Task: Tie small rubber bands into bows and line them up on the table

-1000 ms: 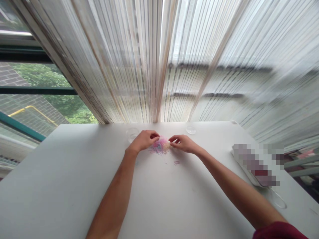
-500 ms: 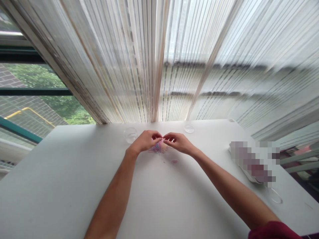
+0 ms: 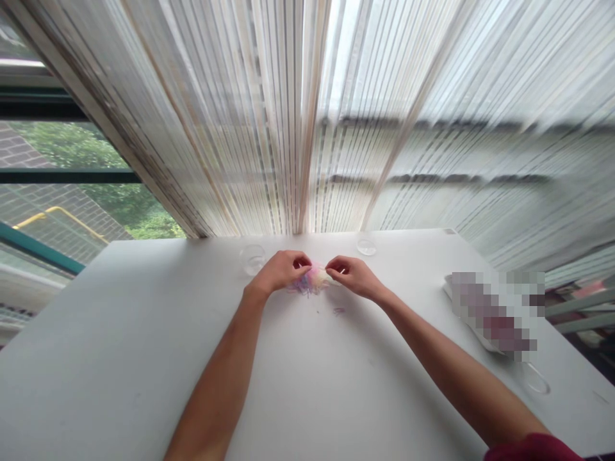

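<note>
- centrally in frame, left hand [image 3: 282,269] and right hand [image 3: 352,275] flank pastel shreds [image 3: 314,280]
- thumbs and fingers curl close; whether they clamp anything, i cannot tell

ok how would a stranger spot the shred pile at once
Find the white table by the striped curtain. Near its far edge, between left hand and right hand, lies the shred pile. Its pink, purple and yellow set it apart from the clear round objects.
</note>
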A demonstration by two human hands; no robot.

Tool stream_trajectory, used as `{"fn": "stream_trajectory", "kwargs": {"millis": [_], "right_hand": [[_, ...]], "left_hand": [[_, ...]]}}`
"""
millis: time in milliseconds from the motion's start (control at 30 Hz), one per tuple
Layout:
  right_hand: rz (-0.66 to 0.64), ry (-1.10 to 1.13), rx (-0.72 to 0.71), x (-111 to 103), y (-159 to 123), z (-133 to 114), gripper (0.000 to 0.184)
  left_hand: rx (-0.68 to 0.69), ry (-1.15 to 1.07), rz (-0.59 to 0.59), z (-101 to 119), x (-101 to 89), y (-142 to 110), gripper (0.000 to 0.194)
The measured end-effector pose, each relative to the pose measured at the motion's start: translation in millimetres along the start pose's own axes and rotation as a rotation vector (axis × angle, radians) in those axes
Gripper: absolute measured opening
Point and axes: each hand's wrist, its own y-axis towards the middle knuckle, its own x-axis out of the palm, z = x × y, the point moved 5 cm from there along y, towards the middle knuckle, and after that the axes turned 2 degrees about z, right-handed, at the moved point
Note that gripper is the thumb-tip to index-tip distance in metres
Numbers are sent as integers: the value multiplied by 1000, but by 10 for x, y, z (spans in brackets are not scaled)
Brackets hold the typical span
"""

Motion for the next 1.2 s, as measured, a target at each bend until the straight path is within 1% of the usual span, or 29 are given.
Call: {"fn": "stream_trajectory", "kwargs": {"millis": [100, 233, 400, 500, 633, 700, 767, 867, 933, 1000, 1100, 1200], "right_hand": [[8, 15, 28, -73, -140, 43, 20], [26, 37, 74, -136, -402, 113, 26], [60, 142, 141, -97, -655, 286, 32], [135, 221, 154, -82, -712, 382, 36], [204, 198, 78, -74, -739, 391, 35], [214, 166, 31, -64, -753, 362, 30], [221, 150, 4, -52, -768, 335, 25], [228, 132, -32, -37, -798, 284, 21], [228, 130, -59, -21, -830, 236, 19], [217, 127, -106, 9, -877, 166, 17], [165, 84, -218, 89, -964, 34, 13], [85, 37, -288, 202, -1039, -55, 11]], "left_hand": [[-10, 12, 2, 6, -12, -6, 18], [-18, 31, 1, 12, -24, -7, 20], [-27, 74, 7, -10, -26, -4, 25], [-30, 105, 4, -29, -11, -2, 27], [-36, 161, -1, -23, -12, -3, 26], [-26, 191, 9, 38, -22, -15, 26], [1, 198, 28, 155, -11, -47, 28], [53, 142, 20, 382, 114, -146, 30], [98, 87, -52, 514, 280, -251, 30], [143, 85, -114, 590, 441, -381, 28], [142, 46, -108, 556, 562, -589, 19], [120, -46, -44, 428, 581, -800, 15]]}}
